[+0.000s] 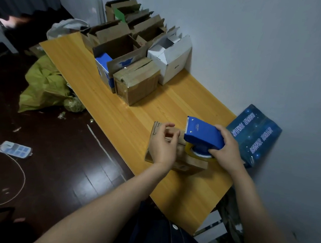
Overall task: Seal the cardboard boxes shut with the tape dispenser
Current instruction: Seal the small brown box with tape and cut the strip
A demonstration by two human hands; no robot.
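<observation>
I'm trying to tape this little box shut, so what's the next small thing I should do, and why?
Probably pull a bit of tape out with your left hand and stick it on the box. Your right hand grips the tape dispenser just above the box, the left hand hovers empty near its blade, and I see no strip laid across the box.

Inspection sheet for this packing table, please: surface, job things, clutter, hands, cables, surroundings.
Surface: wooden table against a white wall.
Job's things: small cardboard box near the front edge; blue tape dispenser over it; taped box and open boxes farther back.
Clutter: white box; blue printed package at the wall.
Hands: left hand loosely curled over that box, nothing seen in it; right hand grips the dispenser.
Cables: white cord and power strip on the floor.
Surroundings: dark floor, yellow-green bag, scraps.
</observation>
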